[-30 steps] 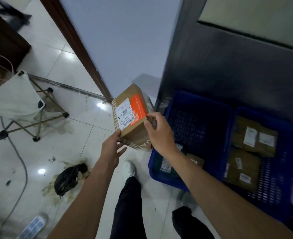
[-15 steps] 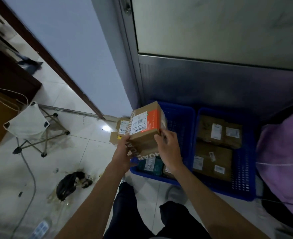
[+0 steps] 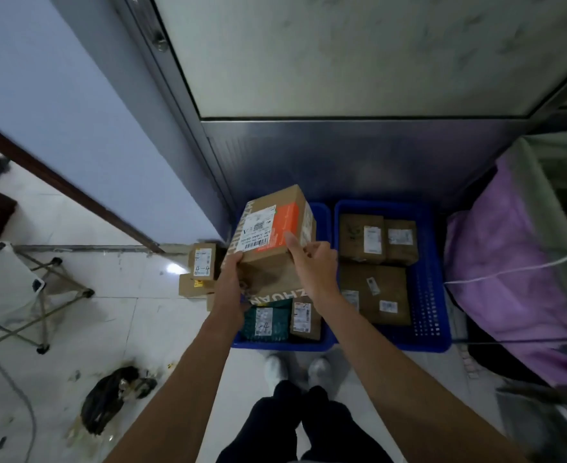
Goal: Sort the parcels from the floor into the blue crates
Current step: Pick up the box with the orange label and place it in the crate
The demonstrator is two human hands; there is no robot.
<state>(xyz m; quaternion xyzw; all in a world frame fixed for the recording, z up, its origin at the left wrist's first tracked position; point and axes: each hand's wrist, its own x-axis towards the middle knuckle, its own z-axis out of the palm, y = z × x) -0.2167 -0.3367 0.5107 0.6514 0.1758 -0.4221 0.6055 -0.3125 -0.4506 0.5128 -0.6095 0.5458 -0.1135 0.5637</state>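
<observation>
Cardboard parcel (image 3: 268, 252) being held tilted above the left blue crate (image 3: 275, 345), left hand (image 3: 230, 287) gripping its near-left edge with curled fingers, right hand (image 3: 313, 264) pinching its right side, thumb pressing the orange label (image 3: 283, 225), right blue crate (image 3: 429, 312) sitting alongside.

Left hand (image 3: 232, 289): at the near left corner of the cardboard box (image 3: 268, 275); thumb laid over the box's left edge; fingers wrapped beneath the box, hidden; grips the box.
Left forearm (image 3: 188, 372): bare; rises from the lower frame edge to the box's left side; wrist in line with the forearm.
Right hand (image 3: 313, 265): at the box's near right edge; thumb stretched up onto the box's top face; fingers curled against the box's right side; holds the box.
Right forearm (image 3: 392, 355): bare; enters from the lower right, angled up toward the box's right side.
Both arms: extended forward; the box between the hands.
</observation>
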